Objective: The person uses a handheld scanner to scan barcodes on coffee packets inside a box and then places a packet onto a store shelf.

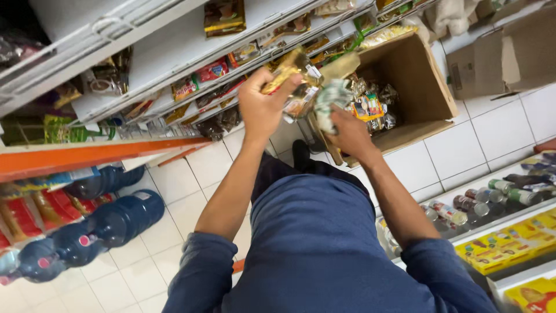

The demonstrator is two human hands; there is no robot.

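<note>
Snack packets (292, 81) in hands; white tiled floor (174, 191), shop shelves (174, 52), cardboard box (414, 75).

The white tiled floor (191, 174) carried most of it. An open cardboard box (414, 81) sat on the tiles, my landmark, with shiny snack packets (370, 107) heaped inside. Well to the left of the box, big blue water bottles (124, 217) lay on the floor under an orange shelf edge (87, 155). Just left of the box rose the white wire shelves (174, 52), with small packets (211, 71) lying in rows on them. Right of the box, a lower shelf (492, 217) held bottles (469, 203) and yellow boxes (509, 240).
</note>
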